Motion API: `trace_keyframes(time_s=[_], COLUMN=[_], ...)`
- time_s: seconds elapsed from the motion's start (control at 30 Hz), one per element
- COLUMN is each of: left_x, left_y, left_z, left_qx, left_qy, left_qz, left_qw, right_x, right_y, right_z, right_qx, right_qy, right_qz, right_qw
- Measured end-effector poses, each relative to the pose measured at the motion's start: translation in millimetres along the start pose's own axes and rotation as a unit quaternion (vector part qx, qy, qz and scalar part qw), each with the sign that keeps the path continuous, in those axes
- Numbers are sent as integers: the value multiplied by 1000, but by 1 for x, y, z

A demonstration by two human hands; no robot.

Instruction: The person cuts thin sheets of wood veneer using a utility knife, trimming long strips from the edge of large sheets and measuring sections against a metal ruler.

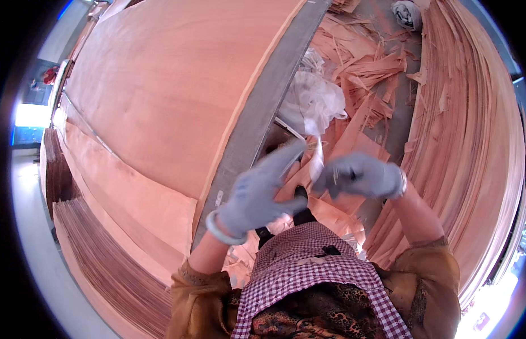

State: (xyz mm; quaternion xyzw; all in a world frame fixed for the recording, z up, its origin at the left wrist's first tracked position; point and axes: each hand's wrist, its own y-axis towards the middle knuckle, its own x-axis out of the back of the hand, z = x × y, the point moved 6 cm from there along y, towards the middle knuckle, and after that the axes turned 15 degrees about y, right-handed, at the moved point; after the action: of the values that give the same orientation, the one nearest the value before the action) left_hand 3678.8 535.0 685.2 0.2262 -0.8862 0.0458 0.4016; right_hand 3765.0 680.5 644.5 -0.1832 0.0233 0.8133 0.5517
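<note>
My left hand point(254, 195), in a grey glove, is raised beside the grey edge point(254, 107) of the table, fingers stretched and thumb apart. It holds nothing I can see. To its right, my right hand point(364, 175), gloved too, has its fingers curled in. A thin white piece point(317, 161) shows at those fingertips, blurred; I cannot tell its kind or whether it is gripped. On the table a large reddish wood veneer sheet point(167, 85) lies flat, a narrower veneer piece point(138, 209) overlapping its near left part.
A crumpled white plastic bag point(316, 101) lies past my hands among torn veneer scraps point(370, 73) on the floor. A tall veneer stack point(461, 135) rises along my right. Another veneer stack point(110, 254) stands at the lower left. A whitish bundle point(407, 15) sits at the far end.
</note>
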Motion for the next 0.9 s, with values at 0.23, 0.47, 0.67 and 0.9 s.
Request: trace_keyframes(time_s=[0.23, 0.47, 0.67, 0.9], left_x=[-107, -125, -123, -133], left_y=[6, 3, 11, -21], left_z=[41, 59, 13, 92], left_qx=[133, 35, -55, 44], left_qy=[-195, -52, 61, 57], left_qz=[280, 78, 138, -43], left_qw=[931, 995, 987, 997], right_x=[50, 127, 131, 107], right_y=[-104, -99, 26, 43], right_z=[-36, -132, -151, -171], right_qx=[-163, -131, -37, -141], right_qy=[133, -250, -447, 41], right_qz=[-227, -275, -195, -178], right_qw=[951, 919, 872, 973])
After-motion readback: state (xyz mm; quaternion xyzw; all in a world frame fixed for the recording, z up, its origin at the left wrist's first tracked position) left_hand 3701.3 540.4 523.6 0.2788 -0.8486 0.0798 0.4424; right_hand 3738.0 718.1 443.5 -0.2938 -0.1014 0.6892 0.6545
